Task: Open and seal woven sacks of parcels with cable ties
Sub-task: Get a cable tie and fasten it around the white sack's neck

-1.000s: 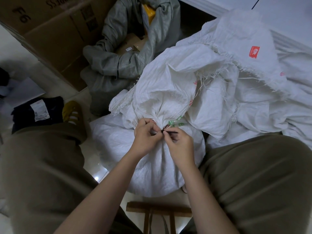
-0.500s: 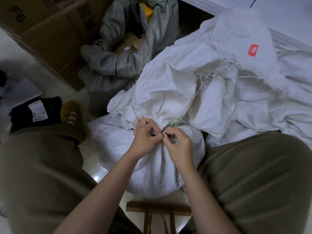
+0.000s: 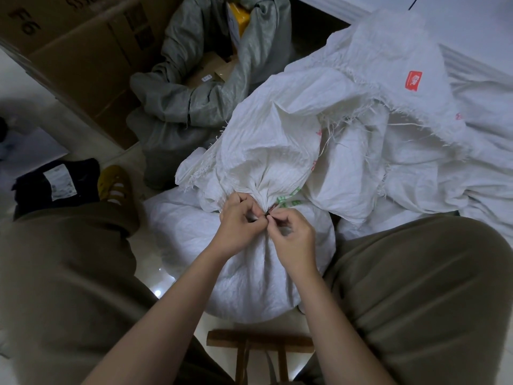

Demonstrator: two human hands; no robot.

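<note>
A full white woven sack (image 3: 249,273) stands on the floor between my knees, its mouth gathered into a bunched neck (image 3: 263,187). A dark cable tie (image 3: 268,215) circles that neck; only a small bit of it shows between my fingertips. My left hand (image 3: 238,226) grips the neck from the left, thumb and fingers pinching at the tie. My right hand (image 3: 291,234) meets it from the right and pinches the tie's end. Fingertips of both hands touch at the tie.
Loose white sacks (image 3: 402,120) pile up at the right. A grey sack (image 3: 194,101) holding parcels sits open at the back, beside a large cardboard box (image 3: 83,59). A black parcel (image 3: 55,184) lies at the left by my shoe (image 3: 116,187). A wooden stool (image 3: 258,343) is under me.
The black tail of the tie that stuck out to the right a second ago no longer shows. My right hand has closed in against the left at the sack's neck.
</note>
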